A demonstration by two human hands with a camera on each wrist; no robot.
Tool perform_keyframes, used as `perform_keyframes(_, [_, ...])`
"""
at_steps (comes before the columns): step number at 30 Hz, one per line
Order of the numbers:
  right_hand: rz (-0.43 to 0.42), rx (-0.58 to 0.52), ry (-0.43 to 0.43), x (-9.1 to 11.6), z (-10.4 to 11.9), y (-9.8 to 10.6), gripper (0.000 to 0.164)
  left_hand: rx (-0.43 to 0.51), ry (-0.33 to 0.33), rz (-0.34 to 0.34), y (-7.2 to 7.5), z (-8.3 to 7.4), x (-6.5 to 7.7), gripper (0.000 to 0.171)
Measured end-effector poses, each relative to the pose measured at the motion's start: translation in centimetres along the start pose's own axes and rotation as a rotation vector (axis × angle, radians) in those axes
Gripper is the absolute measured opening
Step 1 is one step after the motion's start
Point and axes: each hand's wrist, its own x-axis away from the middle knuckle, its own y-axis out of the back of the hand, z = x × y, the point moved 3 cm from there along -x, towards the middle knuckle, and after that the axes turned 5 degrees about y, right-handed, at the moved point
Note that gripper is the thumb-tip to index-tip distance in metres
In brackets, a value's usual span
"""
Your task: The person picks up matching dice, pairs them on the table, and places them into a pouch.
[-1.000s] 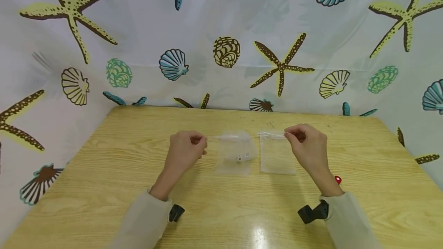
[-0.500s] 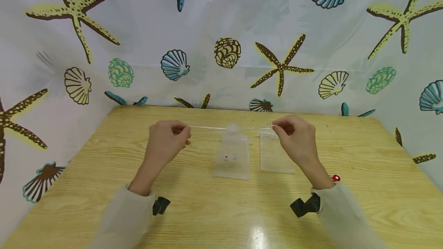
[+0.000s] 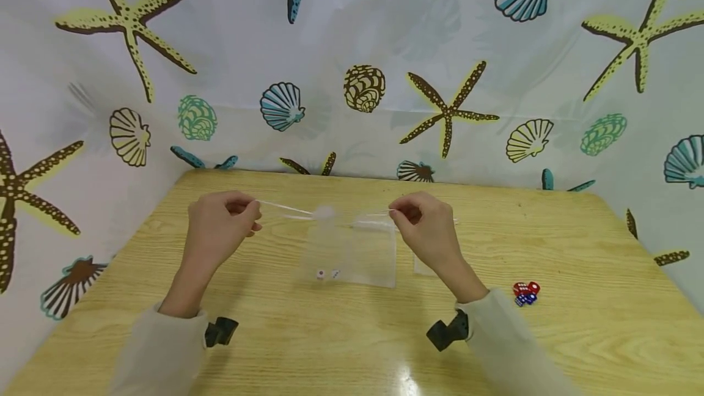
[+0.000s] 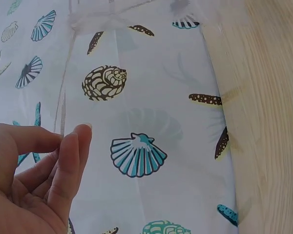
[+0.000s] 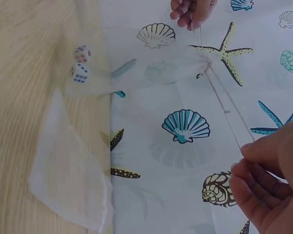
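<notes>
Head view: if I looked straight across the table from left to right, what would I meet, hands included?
Left hand → cord it pinches → hanging sheer bag with two white dice inside → second sheer bag → right hand → red and blue dice.

Downward head view, wrist closeups, hands [image 3: 217, 228] shared

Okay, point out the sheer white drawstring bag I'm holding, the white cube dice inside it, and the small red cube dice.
Sheer white drawstring bag [image 3: 328, 243]: head view, middle of its body.
White cube dice [image 5: 80, 73]: right wrist view, lower die's dotted face.
Small red cube dice [image 3: 533, 287]: head view, rightmost die's face.
</notes>
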Motion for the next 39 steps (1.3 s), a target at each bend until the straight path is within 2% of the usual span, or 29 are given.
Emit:
perform_keyframes(9, [0.064, -0.041, 0.004, 0.1, 1.3, -2.3, 0.006, -0.015, 0.032, -0.036, 1.2, 1.4, 0.2, 0.023])
perform_keyframes(14, [0.070, -0.020, 0.012, -0.4, 1.0, -2.7, 0.005, -0.007, 0.032, -0.031, 1.0, 1.9, -0.5, 0.024])
perform_keyframes(22, [0.073, 0.024, -0.040, -1.0, -1.0, -3.7, 0.004, 0.023, 0.085, 0.044, -1.2, 3.8, -1.7, 0.025])
perform_keyframes(29, [0.117, 0.028, -0.095, -1.0, -2.2, -5.8, 0.004, 0.019, 0.123, 0.098, -3.4, 4.7, -2.2, 0.025])
perform_keyframes(34, [0.184, 0.025, -0.113, -0.5, -2.5, -8.0, 0.005, -0.019, 0.118, 0.130, -5.0, 4.9, -2.2, 0.025])
perform_keyframes(39, [0.268, 0.014, -0.145, 0.3, -2.7, -10.2, 0.007, -0.110, 0.103, 0.172, -6.4, 5.0, -2.0, 0.024])
